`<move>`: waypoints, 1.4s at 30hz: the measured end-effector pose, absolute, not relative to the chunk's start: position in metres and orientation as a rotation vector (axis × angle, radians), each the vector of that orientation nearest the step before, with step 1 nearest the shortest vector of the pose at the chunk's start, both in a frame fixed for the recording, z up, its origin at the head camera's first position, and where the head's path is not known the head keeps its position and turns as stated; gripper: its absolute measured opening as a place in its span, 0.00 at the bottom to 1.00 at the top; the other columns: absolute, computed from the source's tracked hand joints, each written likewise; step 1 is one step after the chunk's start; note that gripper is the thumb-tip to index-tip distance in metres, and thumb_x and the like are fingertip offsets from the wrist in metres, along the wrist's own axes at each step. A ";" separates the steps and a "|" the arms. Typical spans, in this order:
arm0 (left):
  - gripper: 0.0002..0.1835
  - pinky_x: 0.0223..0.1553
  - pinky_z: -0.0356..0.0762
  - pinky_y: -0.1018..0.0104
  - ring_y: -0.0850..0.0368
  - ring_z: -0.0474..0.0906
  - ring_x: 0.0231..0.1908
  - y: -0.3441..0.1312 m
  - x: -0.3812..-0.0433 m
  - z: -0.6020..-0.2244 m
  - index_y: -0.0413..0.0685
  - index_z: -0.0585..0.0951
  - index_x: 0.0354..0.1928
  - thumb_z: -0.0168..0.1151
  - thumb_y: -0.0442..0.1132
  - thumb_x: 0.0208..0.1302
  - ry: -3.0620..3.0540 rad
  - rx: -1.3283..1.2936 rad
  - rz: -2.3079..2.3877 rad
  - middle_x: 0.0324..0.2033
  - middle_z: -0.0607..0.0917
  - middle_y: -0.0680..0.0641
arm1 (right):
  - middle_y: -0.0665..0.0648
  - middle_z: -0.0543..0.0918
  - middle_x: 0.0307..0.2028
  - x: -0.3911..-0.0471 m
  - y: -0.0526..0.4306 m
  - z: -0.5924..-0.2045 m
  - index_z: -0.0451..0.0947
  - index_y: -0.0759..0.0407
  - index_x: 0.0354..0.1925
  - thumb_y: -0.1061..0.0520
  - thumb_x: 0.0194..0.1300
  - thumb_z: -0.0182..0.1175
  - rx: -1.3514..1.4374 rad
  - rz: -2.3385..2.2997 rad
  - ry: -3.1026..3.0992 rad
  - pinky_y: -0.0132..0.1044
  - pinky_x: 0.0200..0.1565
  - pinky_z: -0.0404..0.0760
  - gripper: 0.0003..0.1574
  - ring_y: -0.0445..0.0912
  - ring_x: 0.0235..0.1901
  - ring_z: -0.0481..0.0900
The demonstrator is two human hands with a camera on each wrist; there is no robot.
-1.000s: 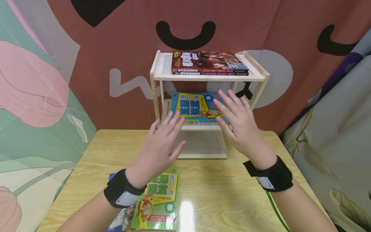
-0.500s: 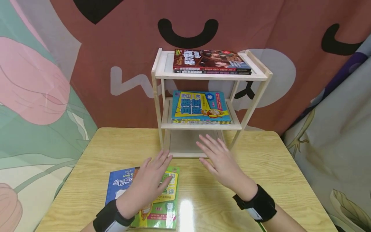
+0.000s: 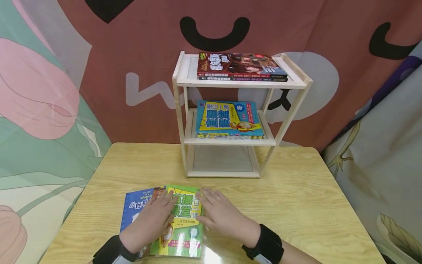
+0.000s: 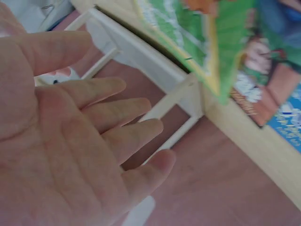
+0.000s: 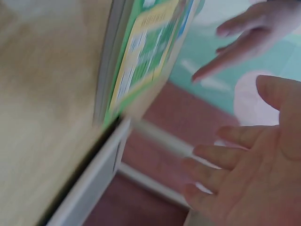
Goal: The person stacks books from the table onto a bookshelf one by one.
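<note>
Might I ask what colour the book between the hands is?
The book is mainly green and yellow, clearest in the head view.

A pale wooden rack (image 3: 240,84) stands at the far side of the wood-grain table (image 3: 280,198), with a dark red book (image 3: 240,64) lying on another along its top tier and a blue-and-yellow book (image 3: 227,117) topping the pile on its middle one (both covers face up, lettered in Chinese characters). Behind the rack hangs a brownish-red cloth (image 3: 141,44), its black upturned curve (image 3: 214,44) showing just above the top tier. Left of the rack, a green cloth (image 3: 93,121) carries big pink flowers (image 3: 39,88); to its right hangs a greyish, leaf-patterned curtain (image 3: 379,154).
</note>
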State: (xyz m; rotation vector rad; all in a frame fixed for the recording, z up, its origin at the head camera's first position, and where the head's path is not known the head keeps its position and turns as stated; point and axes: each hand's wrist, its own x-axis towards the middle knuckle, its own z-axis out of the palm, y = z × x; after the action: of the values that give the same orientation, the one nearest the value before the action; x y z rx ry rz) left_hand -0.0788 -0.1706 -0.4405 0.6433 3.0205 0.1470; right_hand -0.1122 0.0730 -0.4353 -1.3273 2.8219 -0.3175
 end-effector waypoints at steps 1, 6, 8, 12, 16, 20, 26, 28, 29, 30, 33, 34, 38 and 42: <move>0.28 0.59 0.57 0.41 0.42 0.53 0.65 -0.173 -0.078 -0.442 0.42 0.68 0.65 0.55 0.44 0.65 3.012 0.644 0.138 0.65 0.63 0.40 | 0.62 0.51 0.69 -0.109 0.068 -0.438 0.56 0.61 0.70 0.35 0.69 0.41 -1.329 -0.307 2.798 0.50 0.64 0.50 0.43 0.53 0.67 0.48; 0.28 0.55 0.63 0.40 0.42 0.57 0.63 -0.178 -0.075 -0.451 0.42 0.67 0.66 0.56 0.36 0.62 2.966 0.655 0.111 0.65 0.63 0.40 | 0.65 0.51 0.69 -0.096 0.042 -0.450 0.55 0.61 0.70 0.33 0.68 0.41 -1.330 -0.226 2.710 0.50 0.63 0.54 0.45 0.55 0.67 0.49; 0.29 0.54 0.64 0.40 0.41 0.59 0.62 -0.179 -0.074 -0.455 0.42 0.68 0.65 0.58 0.36 0.60 2.967 0.677 0.116 0.65 0.63 0.40 | 0.65 0.51 0.69 -0.092 0.033 -0.458 0.55 0.61 0.70 0.31 0.67 0.40 -1.333 -0.180 2.695 0.50 0.63 0.56 0.47 0.56 0.66 0.50; 0.28 0.55 0.62 0.38 0.40 0.61 0.61 -0.179 -0.071 -0.461 0.40 0.70 0.63 0.59 0.37 0.60 2.972 0.709 0.138 0.64 0.64 0.39 | 0.65 0.50 0.69 -0.084 0.022 -0.473 0.55 0.59 0.71 0.25 0.63 0.38 -1.327 -0.100 2.685 0.49 0.63 0.56 0.52 0.57 0.67 0.49; 0.26 0.56 0.60 0.38 0.40 0.61 0.61 -0.178 -0.070 -0.463 0.40 0.70 0.63 0.57 0.36 0.61 2.940 0.698 0.150 0.64 0.66 0.39 | 0.65 0.49 0.69 -0.080 0.015 -0.483 0.55 0.58 0.71 0.20 0.57 0.37 -1.364 -0.001 2.695 0.47 0.63 0.57 0.58 0.57 0.67 0.48; 0.26 0.56 0.60 0.38 0.40 0.60 0.62 -0.177 -0.070 -0.463 0.41 0.70 0.63 0.57 0.37 0.62 2.915 0.691 0.128 0.63 0.66 0.39 | 0.66 0.47 0.70 -0.078 0.010 -0.488 0.52 0.57 0.72 0.17 0.51 0.40 -1.366 0.065 2.660 0.47 0.63 0.57 0.64 0.58 0.67 0.45; 0.26 0.55 0.61 0.38 0.41 0.60 0.62 -0.176 -0.070 -0.464 0.41 0.71 0.63 0.57 0.41 0.63 2.916 0.712 0.090 0.63 0.66 0.39 | 0.66 0.44 0.70 -0.075 0.007 -0.493 0.50 0.55 0.72 0.16 0.42 0.48 -1.353 0.160 2.650 0.48 0.62 0.59 0.70 0.59 0.67 0.43; 0.27 0.55 0.61 0.38 0.41 0.60 0.62 -0.177 -0.070 -0.464 0.41 0.71 0.63 0.59 0.39 0.60 2.911 0.711 0.093 0.63 0.66 0.39 | 0.66 0.44 0.70 -0.075 0.006 -0.495 0.50 0.55 0.72 0.17 0.44 0.51 -1.352 0.188 2.650 0.48 0.62 0.59 0.69 0.59 0.67 0.43; 0.27 0.55 0.61 0.38 0.41 0.60 0.62 -0.177 -0.069 -0.463 0.42 0.71 0.63 0.59 0.38 0.60 2.910 0.710 0.093 0.63 0.66 0.40 | 0.66 0.44 0.70 -0.075 0.006 -0.495 0.51 0.55 0.72 0.18 0.44 0.52 -1.354 0.197 2.650 0.47 0.62 0.59 0.68 0.58 0.67 0.43; 0.27 0.55 0.61 0.38 0.41 0.60 0.62 -0.177 -0.069 -0.463 0.42 0.71 0.63 0.59 0.37 0.60 2.907 0.707 0.095 0.63 0.66 0.40 | 0.65 0.44 0.70 -0.074 0.006 -0.495 0.51 0.54 0.72 0.19 0.45 0.53 -1.351 0.199 2.650 0.47 0.62 0.59 0.67 0.58 0.67 0.43; 0.26 0.56 0.60 0.38 0.41 0.60 0.62 -0.177 -0.068 -0.462 0.42 0.71 0.63 0.57 0.34 0.60 2.902 0.704 0.106 0.63 0.66 0.40 | 0.65 0.46 0.70 -0.074 0.006 -0.494 0.52 0.54 0.72 0.19 0.44 0.54 -1.358 0.217 2.652 0.45 0.62 0.59 0.67 0.57 0.67 0.44; 0.25 0.56 0.59 0.38 0.41 0.60 0.62 -0.177 -0.068 -0.462 0.43 0.71 0.63 0.55 0.33 0.62 2.899 0.699 0.111 0.63 0.66 0.40 | 0.65 0.47 0.70 -0.074 0.007 -0.493 0.53 0.54 0.72 0.19 0.44 0.55 -1.366 0.221 2.652 0.45 0.62 0.59 0.67 0.57 0.67 0.45; 0.24 0.57 0.58 0.38 0.41 0.60 0.62 -0.176 -0.067 -0.462 0.43 0.71 0.63 0.53 0.32 0.63 2.881 0.697 0.103 0.63 0.66 0.41 | 0.64 0.49 0.70 -0.073 0.009 -0.491 0.54 0.55 0.71 0.20 0.45 0.55 -1.388 0.183 2.643 0.42 0.62 0.59 0.66 0.56 0.67 0.48; 0.25 0.57 0.58 0.39 0.42 0.60 0.62 -0.177 -0.067 -0.462 0.44 0.71 0.63 0.54 0.31 0.61 2.865 0.696 0.085 0.63 0.67 0.41 | 0.63 0.49 0.70 -0.074 0.014 -0.489 0.55 0.55 0.71 0.24 0.46 0.59 -1.369 0.062 2.608 0.40 0.59 0.63 0.63 0.56 0.67 0.49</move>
State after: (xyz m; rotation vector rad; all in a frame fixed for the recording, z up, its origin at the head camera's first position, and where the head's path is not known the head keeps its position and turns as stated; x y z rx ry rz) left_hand -0.0666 -0.1767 -0.4620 0.6959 2.8653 0.0853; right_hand -0.0741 0.0138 -0.4891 -1.3693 2.6075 0.0620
